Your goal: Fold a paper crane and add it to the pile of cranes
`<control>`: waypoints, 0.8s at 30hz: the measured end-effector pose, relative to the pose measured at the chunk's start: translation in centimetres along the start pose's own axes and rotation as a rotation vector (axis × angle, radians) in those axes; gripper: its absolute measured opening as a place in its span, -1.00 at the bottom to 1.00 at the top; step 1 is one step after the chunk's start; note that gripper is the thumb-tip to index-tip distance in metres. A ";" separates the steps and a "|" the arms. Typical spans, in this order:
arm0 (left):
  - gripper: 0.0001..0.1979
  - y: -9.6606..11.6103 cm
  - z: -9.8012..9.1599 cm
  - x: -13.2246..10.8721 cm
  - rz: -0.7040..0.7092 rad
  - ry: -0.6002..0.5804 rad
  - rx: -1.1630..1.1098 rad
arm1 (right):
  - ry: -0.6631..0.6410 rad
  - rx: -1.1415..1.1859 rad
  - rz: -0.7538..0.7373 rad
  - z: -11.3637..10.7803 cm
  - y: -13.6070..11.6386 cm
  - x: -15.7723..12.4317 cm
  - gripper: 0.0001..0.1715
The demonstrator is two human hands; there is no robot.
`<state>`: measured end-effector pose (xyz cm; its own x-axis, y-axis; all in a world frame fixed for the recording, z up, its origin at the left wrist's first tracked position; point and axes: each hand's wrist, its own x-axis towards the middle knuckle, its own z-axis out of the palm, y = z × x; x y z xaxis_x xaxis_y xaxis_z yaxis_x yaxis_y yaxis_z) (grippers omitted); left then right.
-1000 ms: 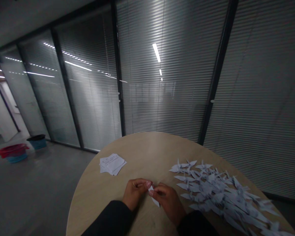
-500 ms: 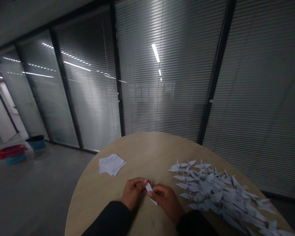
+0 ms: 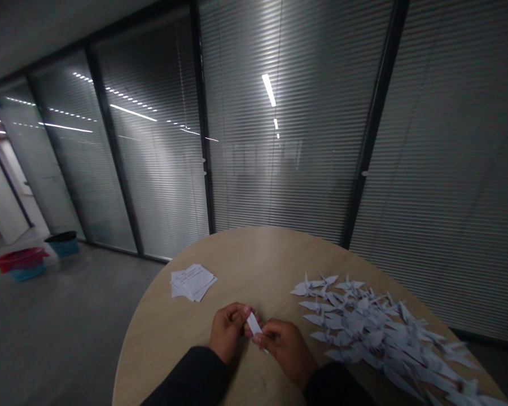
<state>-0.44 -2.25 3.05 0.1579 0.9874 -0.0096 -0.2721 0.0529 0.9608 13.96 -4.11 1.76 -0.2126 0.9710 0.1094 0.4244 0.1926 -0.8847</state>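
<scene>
Between my two hands is a small folded piece of white paper [image 3: 254,323], held just above the round table. My left hand [image 3: 229,331] pinches its upper left end between thumb and fingers. The lower right end is gripped by my right hand [image 3: 285,345], whose fingers are curled and partly hide the paper. To the right of my right hand lies a large heap of folded white paper cranes [image 3: 372,327], wings and points sticking out. Farther left sits a loose stack of printed paper sheets [image 3: 193,282].
The round wooden table [image 3: 262,254] stands near glass partitions with blinds [image 3: 279,186]. On the floor at the left are a blue bin with a red liner [image 3: 23,262] and another with a black liner [image 3: 63,243].
The folded paper has shifted slightly up and left, and more of its flat face shows between my hands. My fingers have moved a little along it; the cranes and stack are unchanged.
</scene>
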 end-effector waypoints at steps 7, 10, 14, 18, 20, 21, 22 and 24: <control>-0.40 0.1 0.1 -0.1 0.009 0.032 0.003 | -0.019 -0.024 0.004 0.0 -0.6 -0.2 -0.71; -0.40 0.4 0.1 0.0 -0.013 0.050 -0.022 | 0.004 0.035 0.035 0.3 0.1 0.0 -0.68; -0.37 0.8 0.0 0.3 -0.076 0.068 -0.047 | -0.017 0.164 0.039 0.5 1.1 0.3 -0.65; -0.29 0.5 -0.2 0.7 -0.071 0.028 0.002 | -0.006 0.230 0.028 0.3 1.5 0.5 -0.57; -0.35 0.0 -0.4 0.8 -0.050 -0.023 0.038 | -0.006 0.261 0.030 0.2 1.4 0.6 -0.54; -0.40 -0.2 -0.4 0.9 -0.039 -0.051 0.052 | -0.010 0.269 0.028 0.2 1.3 0.6 -0.54; -0.44 -0.3 -0.5 0.9 -0.029 -0.077 0.061 | -0.014 0.265 0.025 0.1 1.2 0.6 -0.53; -0.48 -0.6 -0.7 1.0 -0.016 -0.107 0.058 | -0.016 0.223 0.021 0.1 1.1 0.5 -0.49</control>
<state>-0.76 -1.19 2.32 0.2634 0.9647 0.0021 -0.2135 0.0562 0.9753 14.17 -3.39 0.81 -0.2208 0.9717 0.0839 0.2244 0.1343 -0.9652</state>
